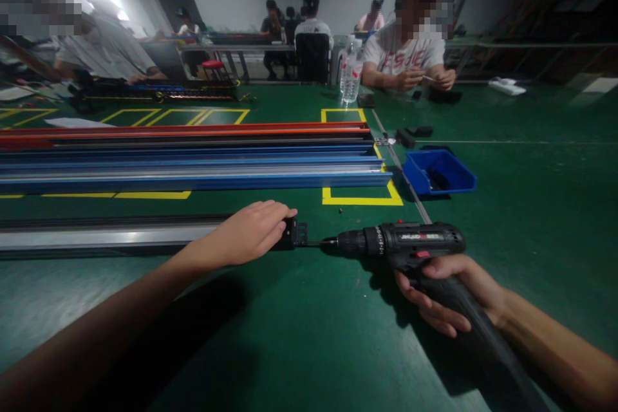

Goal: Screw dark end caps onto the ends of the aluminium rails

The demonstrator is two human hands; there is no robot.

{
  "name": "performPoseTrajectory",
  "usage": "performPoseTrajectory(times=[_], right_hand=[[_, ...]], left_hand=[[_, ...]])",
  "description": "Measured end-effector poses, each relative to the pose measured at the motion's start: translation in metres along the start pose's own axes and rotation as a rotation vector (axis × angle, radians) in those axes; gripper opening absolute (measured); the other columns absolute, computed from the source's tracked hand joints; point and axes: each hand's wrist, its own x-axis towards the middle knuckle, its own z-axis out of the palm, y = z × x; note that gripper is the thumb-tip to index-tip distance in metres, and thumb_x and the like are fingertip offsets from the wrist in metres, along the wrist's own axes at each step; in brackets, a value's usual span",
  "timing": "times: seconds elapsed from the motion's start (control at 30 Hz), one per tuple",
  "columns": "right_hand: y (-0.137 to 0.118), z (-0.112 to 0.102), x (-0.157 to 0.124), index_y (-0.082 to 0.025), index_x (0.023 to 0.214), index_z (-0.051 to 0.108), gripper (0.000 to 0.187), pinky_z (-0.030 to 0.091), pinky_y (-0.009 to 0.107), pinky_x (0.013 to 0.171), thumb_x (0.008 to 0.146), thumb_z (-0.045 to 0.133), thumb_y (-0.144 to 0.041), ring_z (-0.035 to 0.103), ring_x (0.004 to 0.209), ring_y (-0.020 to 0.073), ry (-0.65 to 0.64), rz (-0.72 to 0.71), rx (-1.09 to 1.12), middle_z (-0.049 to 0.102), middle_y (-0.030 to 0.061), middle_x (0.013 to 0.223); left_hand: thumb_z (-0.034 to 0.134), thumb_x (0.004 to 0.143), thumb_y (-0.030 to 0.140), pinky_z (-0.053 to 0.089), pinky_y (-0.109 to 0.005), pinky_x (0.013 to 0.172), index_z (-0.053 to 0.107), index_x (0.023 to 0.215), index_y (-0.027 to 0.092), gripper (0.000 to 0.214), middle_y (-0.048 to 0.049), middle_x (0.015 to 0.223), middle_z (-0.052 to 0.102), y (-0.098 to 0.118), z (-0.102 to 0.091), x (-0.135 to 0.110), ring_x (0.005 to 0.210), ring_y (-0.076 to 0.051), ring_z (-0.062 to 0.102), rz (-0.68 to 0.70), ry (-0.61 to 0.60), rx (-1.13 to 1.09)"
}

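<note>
My right hand [447, 299] is wrapped around the grip of a black cordless drill [420, 238] with red buttons. The drill lies level and its bit points left. Its thin tip meets the black end cap [293, 234] of a long silver-and-black metal profile [120, 235]; whether it sits in a screw is too small to tell. Over the right end of that profile, my left hand [255, 228] is closed, fingers bent across the top beside the cap. The underside of its grip is hidden.
Blue and orange metal profiles [241, 179] lie behind, across yellow tape outlines [362, 201]. To their right is a blue bin [441, 174] with dark parts. Water bottles [351, 71] stand farther back. A person [405, 58] sits across the green table [299, 347], holding something small.
</note>
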Motion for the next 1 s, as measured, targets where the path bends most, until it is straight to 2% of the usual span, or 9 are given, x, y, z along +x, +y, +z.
performPoseTrajectory(times=[0.13,0.37,0.6,0.83,1.0], right_hand=[[-0.003,0.002,0.000,-0.004,0.110,0.068,0.037,0.056,0.022,0.052,0.093,0.051,-0.033,0.052,0.039,0.0044,-0.051,0.014,0.013,0.068,0.0063,0.082],[-0.005,0.005,0.000,-0.003,0.112,0.068,0.038,0.056,0.022,0.054,0.095,0.049,-0.032,0.053,0.040,0.0048,-0.067,0.005,0.023,0.067,0.0072,0.083],[-0.001,0.000,0.001,-0.003,0.109,0.069,0.038,0.054,0.022,0.049,0.094,0.049,-0.032,0.050,0.036,0.0056,-0.046,-0.013,0.008,0.067,0.0078,0.080],[-0.003,0.004,0.000,-0.005,0.106,0.070,0.036,0.054,0.022,0.047,0.091,0.055,-0.035,0.049,0.035,0.0054,0.002,0.015,0.011,0.065,0.0063,0.078],[-0.004,0.007,0.000,-0.005,0.109,0.068,0.036,0.056,0.021,0.051,0.093,0.053,-0.033,0.052,0.038,0.0043,-0.038,0.027,0.019,0.066,0.0057,0.081]], left_hand=[[0.039,0.103,0.021,0.054,-0.043,0.095,0.060,0.131,0.013,0.036,-0.0137,0.120,0.070,0.003,0.007,0.000,0.107,-0.024,0.066,0.002,0.030,0.101],[0.037,0.104,0.021,0.053,-0.043,0.094,0.058,0.135,0.012,0.038,-0.0140,0.124,0.069,0.011,0.010,-0.001,0.111,-0.025,0.065,-0.043,0.038,0.172],[0.038,0.101,0.016,0.054,-0.043,0.087,0.055,0.141,0.013,0.043,-0.0172,0.122,0.067,0.011,0.014,-0.002,0.104,-0.027,0.064,-0.017,0.009,0.353],[0.038,0.101,0.015,0.055,-0.045,0.089,0.058,0.137,0.009,0.042,-0.0193,0.122,0.068,0.011,0.013,-0.002,0.106,-0.029,0.065,0.001,0.017,0.351],[0.037,0.102,0.016,0.055,-0.046,0.089,0.058,0.136,0.007,0.041,-0.0193,0.121,0.069,0.012,0.013,-0.002,0.106,-0.030,0.066,0.010,0.016,0.350]])
